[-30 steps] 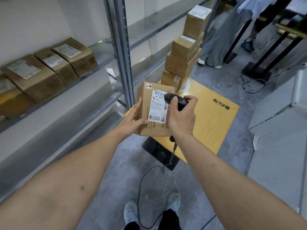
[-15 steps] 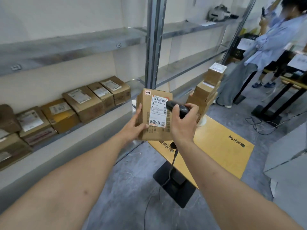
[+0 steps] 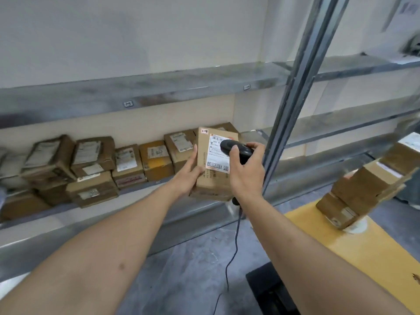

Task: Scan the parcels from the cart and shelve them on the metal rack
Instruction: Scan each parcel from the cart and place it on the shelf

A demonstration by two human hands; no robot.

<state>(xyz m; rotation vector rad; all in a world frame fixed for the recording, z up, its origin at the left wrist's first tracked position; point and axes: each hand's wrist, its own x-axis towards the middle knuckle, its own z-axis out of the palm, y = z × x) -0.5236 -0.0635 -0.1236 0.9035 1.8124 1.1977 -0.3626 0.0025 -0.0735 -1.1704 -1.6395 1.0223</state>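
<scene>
My left hand (image 3: 189,172) grips a brown cardboard parcel (image 3: 212,180) by its left edge and underside, its white shipping label facing me. My right hand (image 3: 244,172) holds a black corded barcode scanner (image 3: 236,148) over the top of that label. The parcel is held up in front of the middle shelf of the metal rack (image 3: 136,89), where several labelled parcels (image 3: 127,164) stand in a row, some stacked. On the right, a leaning stack of parcels (image 3: 363,187) sits on the yellow cart (image 3: 372,253).
A grey upright post (image 3: 293,92) of the rack rises just right of my hands. The scanner's black cable (image 3: 234,246) hangs down toward the grey floor. A black base plate (image 3: 268,289) lies under the cart. A lower shelf edge (image 3: 45,237) runs across the front.
My view has swung left and up toward the rack. Both hands carried the parcel and scanner along, now in front of the row of shelved parcels; the cart stack has slid to the right edge.
</scene>
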